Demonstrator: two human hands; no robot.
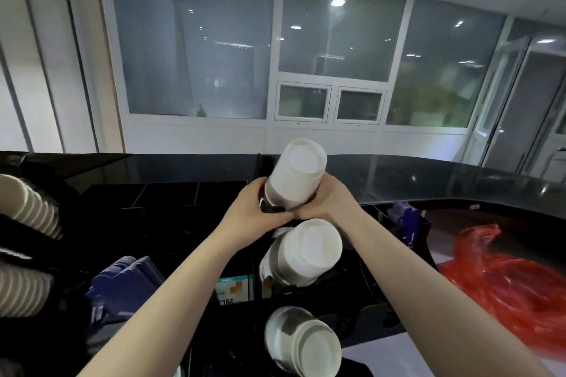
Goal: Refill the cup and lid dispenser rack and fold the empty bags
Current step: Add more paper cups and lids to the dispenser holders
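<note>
A stack of white paper cups (pixel 295 176) stands bottom-up in the top slot of the black dispenser rack (pixel 346 281). My left hand (pixel 255 210) grips its lower part from the left, and my right hand (pixel 329 200) grips it from the right, fingers meeting at the front. Below it a second cup stack (pixel 303 252) fills the middle slot, and a third cup stack (pixel 303 341) sits in the lowest slot. A crumpled red plastic bag (pixel 514 281) lies on the counter to the right.
Ridged cup stacks (pixel 29 211) lie at the far left. Blue packets (pixel 128 283) sit left of the rack, more blue items (pixel 405 223) to its right. A glossy black counter (pixel 428 174) runs behind, with windows beyond.
</note>
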